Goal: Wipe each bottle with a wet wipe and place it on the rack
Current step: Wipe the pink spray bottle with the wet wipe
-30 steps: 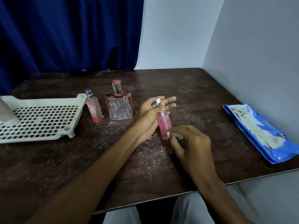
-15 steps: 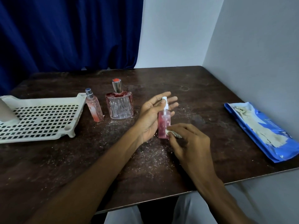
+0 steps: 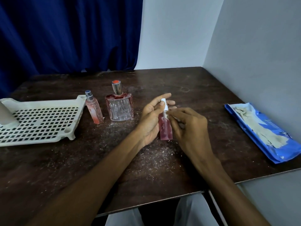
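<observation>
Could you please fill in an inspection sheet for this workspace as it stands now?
Surface: dark wooden table, strewn with white specks.
Job's things: pink spray bottle upright; slim pink bottle and square glass bottle stand beside the white rack; a grey item stands on it.
Clutter: open blue wipe pack near the right edge.
Grippers: left hand holds the spray bottle; right hand presses a wet wipe near its neck.
Cables: nothing seen.
Surroundings: blue curtain, white walls.
</observation>
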